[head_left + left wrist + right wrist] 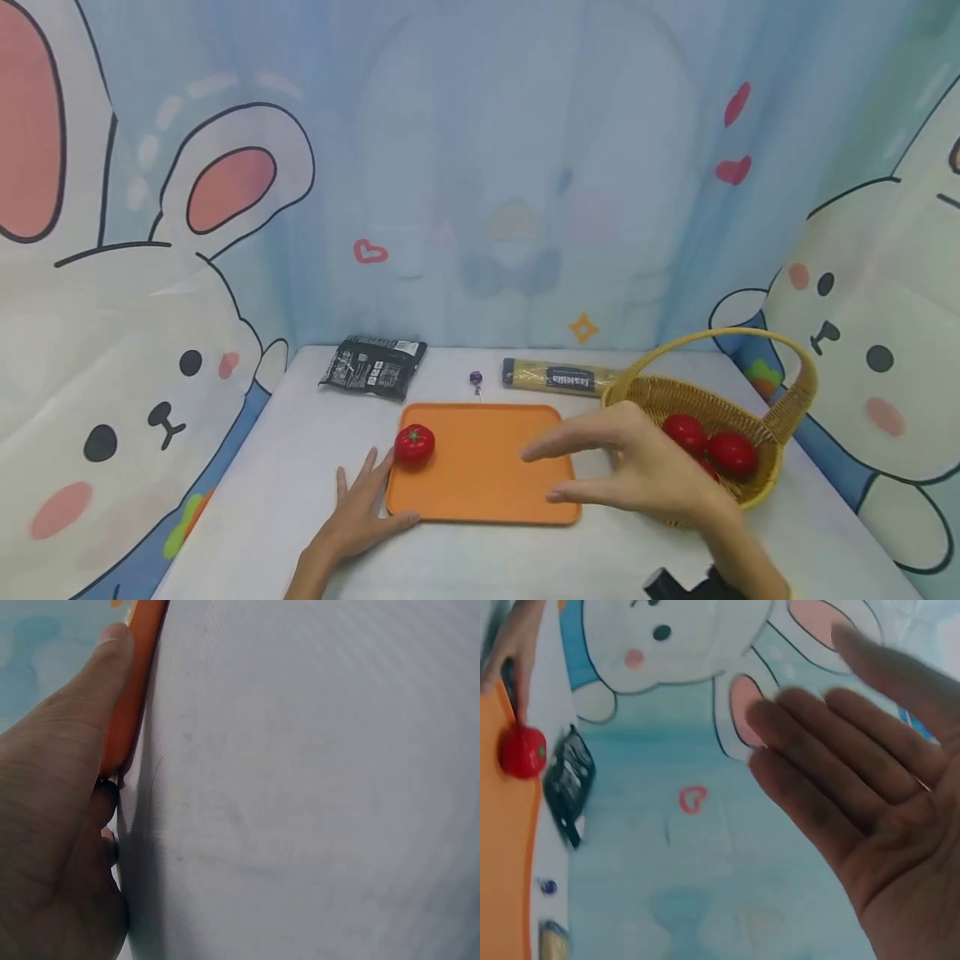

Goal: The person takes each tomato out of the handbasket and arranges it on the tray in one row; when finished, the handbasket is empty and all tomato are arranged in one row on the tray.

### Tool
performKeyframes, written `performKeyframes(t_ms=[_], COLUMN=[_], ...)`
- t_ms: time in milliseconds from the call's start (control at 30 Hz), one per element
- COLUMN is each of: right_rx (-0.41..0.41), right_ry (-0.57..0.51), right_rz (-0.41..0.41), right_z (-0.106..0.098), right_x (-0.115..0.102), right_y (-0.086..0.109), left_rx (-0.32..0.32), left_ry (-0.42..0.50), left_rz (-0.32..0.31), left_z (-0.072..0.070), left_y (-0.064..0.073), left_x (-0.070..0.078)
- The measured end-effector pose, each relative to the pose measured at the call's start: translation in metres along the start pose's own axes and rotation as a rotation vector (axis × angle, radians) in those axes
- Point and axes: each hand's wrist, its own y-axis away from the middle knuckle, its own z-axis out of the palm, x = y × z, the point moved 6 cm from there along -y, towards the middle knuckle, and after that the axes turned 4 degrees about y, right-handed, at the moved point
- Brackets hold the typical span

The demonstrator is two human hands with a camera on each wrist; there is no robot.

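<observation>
An orange tray (487, 467) lies on the white table, with a red tomato (414, 445) at its left side. My left hand (360, 512) rests at the tray's near left corner, its fingers spread along the left side. In the left wrist view, the thumb (97, 682) lies against the orange edge, while the other fingertips are partly hidden. My right hand (637, 462) hovers over the tray's right end, thumb and fingers apart, holding nothing. The right wrist view shows its bare palm (900, 847). Behind it stands a yellow wicker basket (768, 467) with several red tomatoes (732, 454).
A black packet (375, 367) lies at the back left of the table. Behind the tray are a small purple lollipop (476, 379) and a long yellow package (558, 377). The basket's tall handle (802, 379) arches up at the right. A printed curtain (487, 167) hangs behind the table.
</observation>
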Motion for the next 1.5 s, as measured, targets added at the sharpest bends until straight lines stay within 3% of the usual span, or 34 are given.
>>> performKeyframes(t_ms=[133, 233, 300, 400, 567, 733, 867, 1067, 1233, 1500], right_rx=[-0.137, -0.211, -0.213, -0.146, 0.055, 0.194, 0.222, 0.209, 0.126, -0.100], right_ry=[-0.059, -0.167, -0.211, -0.220, -0.104, 0.002, 0.029, 0.106, 0.107, 0.296], right_rz=[-0.038, 0.035, 0.099, 0.203, 0.390, 0.601, 0.753, 0.908, 1.018, 0.995], right_z=[-0.033, -0.052, -0.064, -0.081, -0.103, -0.114, -0.113, -0.104, -0.099, -0.087], right_x=[0.013, 0.042, 0.066, 0.103, 0.163, 0.225, 0.265, 0.300, 0.312, 0.312], right_y=[0.029, 0.052, 0.067, 0.090, 0.120, 0.152, 0.172, 0.181, 0.179, 0.155], left_rx=[-0.004, 0.000, 0.012, 0.025, 0.048, 0.027, -0.006, 0.000, 0.004, 0.010], left_ry=[0.011, 0.009, 0.007, 0.005, 0.003, -0.008, -0.017, -0.025, -0.015, -0.028], left_rz=[0.009, 0.004, 0.008, 0.027, 0.065, 0.020, -0.020, -0.046, -0.045, -0.043], left_z=[0.001, 0.000, -0.001, -0.001, 0.000, 0.002, 0.004, 0.002, 0.002, 0.002], left_y=[-0.003, -0.002, -0.001, 0.000, 0.000, -0.003, -0.004, -0.005, -0.005, -0.005], left_x=[0.002, 0.001, 0.001, -0.001, -0.003, -0.005, -0.005, -0.005, -0.005, -0.008])
